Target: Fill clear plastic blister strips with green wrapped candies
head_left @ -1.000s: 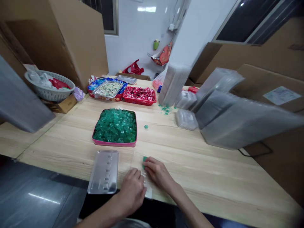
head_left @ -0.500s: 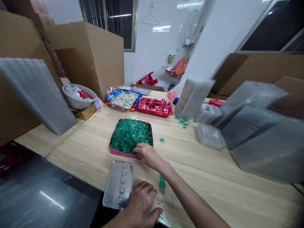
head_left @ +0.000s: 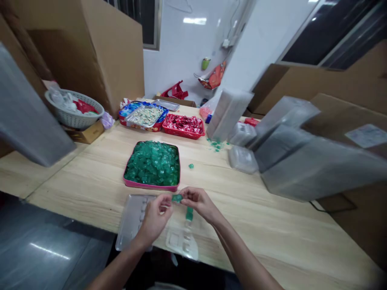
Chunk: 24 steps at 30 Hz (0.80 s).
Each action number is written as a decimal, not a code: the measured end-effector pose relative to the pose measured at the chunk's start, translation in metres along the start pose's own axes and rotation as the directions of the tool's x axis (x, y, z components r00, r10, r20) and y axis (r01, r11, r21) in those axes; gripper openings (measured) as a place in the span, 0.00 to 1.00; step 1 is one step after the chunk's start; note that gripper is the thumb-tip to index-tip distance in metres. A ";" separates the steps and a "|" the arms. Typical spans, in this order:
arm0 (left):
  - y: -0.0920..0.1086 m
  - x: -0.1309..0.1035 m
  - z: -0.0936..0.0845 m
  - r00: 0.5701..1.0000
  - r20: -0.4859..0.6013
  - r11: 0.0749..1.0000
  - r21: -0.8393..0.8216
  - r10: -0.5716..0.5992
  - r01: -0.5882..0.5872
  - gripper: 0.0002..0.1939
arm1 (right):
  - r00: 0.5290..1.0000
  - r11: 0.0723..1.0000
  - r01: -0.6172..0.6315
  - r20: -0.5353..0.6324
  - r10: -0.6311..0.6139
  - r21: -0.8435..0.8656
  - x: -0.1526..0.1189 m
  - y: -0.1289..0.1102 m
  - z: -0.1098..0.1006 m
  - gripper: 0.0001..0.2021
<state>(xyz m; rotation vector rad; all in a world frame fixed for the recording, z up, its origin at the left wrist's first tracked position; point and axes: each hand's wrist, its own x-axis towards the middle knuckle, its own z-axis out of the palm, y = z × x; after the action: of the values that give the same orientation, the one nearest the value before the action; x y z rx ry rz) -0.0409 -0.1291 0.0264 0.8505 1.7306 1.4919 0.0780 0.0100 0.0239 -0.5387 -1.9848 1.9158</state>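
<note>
My left hand (head_left: 157,215) and my right hand (head_left: 198,202) meet above the table's near side. Between their fingertips is a small translucent green piece (head_left: 177,198), pinched from both sides. Below my right hand, another green piece (head_left: 189,214) sits in a slot of a clear plastic tray (head_left: 173,239), which has a row of small hollows. A second clear tray (head_left: 128,219) lies by my left hand, partly covered by it. Just beyond is a pink-rimmed box (head_left: 151,186) heaped with green pieces (head_left: 152,163).
A red tray (head_left: 184,134) of red wrapped pieces and a metal tray (head_left: 145,117) on blue packets stand behind. Stacks of clear trays (head_left: 228,114) line the right, with another stack (head_left: 30,112) at left. A basket (head_left: 75,119) rests near cardboard boxes (head_left: 117,52).
My right hand has drawn back from the box of green pieces, bringing one piece to my left hand. My left hand has risen from the table and closed on it. The view has shifted right.
</note>
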 end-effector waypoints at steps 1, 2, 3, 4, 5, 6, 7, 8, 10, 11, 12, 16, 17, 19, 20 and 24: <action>0.000 0.000 0.008 0.998 0.035 0.993 -0.105 -0.056 0.059 0.13 | 0.999 0.997 -0.032 -0.016 0.033 0.076 -0.011 0.003 -0.001 0.11; 0.001 0.000 0.016 0.991 0.075 0.971 -0.205 -0.112 0.126 0.14 | 0.998 0.990 -0.051 -0.031 0.055 0.131 -0.021 0.005 -0.001 0.12; 0.001 0.000 0.023 0.980 0.113 0.937 -0.293 -0.165 0.192 0.15 | 0.997 0.984 -0.056 -0.050 0.065 0.169 -0.030 0.007 -0.001 0.13; 0.002 -0.001 0.030 0.966 0.145 0.896 -0.366 -0.213 0.252 0.16 | 0.995 0.980 -0.047 -0.073 0.062 0.192 -0.038 0.009 0.000 0.13; 0.003 -0.002 0.035 0.952 0.172 0.855 -0.421 -0.252 0.302 0.15 | 0.994 0.979 -0.029 -0.100 0.051 0.203 -0.044 0.011 0.000 0.13; 0.003 -0.003 0.039 0.941 0.196 0.825 -0.453 -0.277 0.337 0.14 | 0.991 0.979 -0.007 -0.130 0.034 0.203 -0.049 0.012 0.000 0.12; 0.004 -0.003 0.042 0.934 0.214 0.809 -0.468 -0.287 0.356 0.13 | 0.987 0.981 0.019 -0.162 0.013 0.194 -0.054 0.014 0.001 0.12; 0.004 -0.004 0.044 0.932 0.223 0.807 -0.470 -0.285 0.359 0.13 | 0.981 0.983 0.048 -0.192 -0.014 0.178 -0.057 0.015 0.001 0.11; 0.004 -0.004 0.046 0.937 0.227 0.824 -0.450 -0.268 0.344 0.14 | 0.968 0.987 0.113 -0.238 -0.082 0.119 -0.061 0.016 0.001 0.09; 0.004 -0.004 0.047 0.939 0.228 0.833 -0.439 -0.259 0.337 0.15 | 0.960 0.987 0.139 -0.255 -0.115 0.077 -0.062 0.017 0.002 0.08; 0.004 -0.003 0.047 0.939 0.234 0.837 -0.435 -0.252 0.333 0.15 | 0.954 0.988 0.154 -0.265 -0.141 0.031 -0.062 0.016 0.002 0.08; 0.008 -0.001 0.046 0.931 0.278 0.827 -0.445 -0.236 0.343 0.17 | 0.955 0.987 0.115 -0.260 -0.141 -0.112 -0.060 0.011 0.004 0.07; 0.009 -0.001 0.046 0.933 0.271 0.825 -0.451 -0.236 0.339 0.17 | 0.958 0.988 0.101 -0.257 -0.129 -0.116 -0.059 0.009 0.005 0.08; 0.010 0.000 0.044 0.936 0.245 0.817 -0.463 -0.254 0.343 0.16 | 0.962 0.994 0.075 -0.256 -0.093 -0.080 -0.056 0.007 0.006 0.10; 0.010 0.000 0.044 0.934 0.238 0.813 -0.466 -0.266 0.350 0.15 | 0.965 0.997 0.056 -0.255 -0.067 -0.047 -0.055 0.007 0.006 0.11; 0.009 0.001 0.042 0.939 0.226 0.851 -0.408 -0.258 0.332 0.14 | 0.974 0.999 -0.031 -0.222 0.040 0.045 -0.050 0.012 0.007 0.08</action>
<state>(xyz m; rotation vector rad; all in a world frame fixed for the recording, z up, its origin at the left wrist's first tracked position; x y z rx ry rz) -0.0058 -0.1042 0.0304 0.4275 1.2589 1.4728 0.1187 -0.0201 0.0126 -0.7478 -1.8017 1.8227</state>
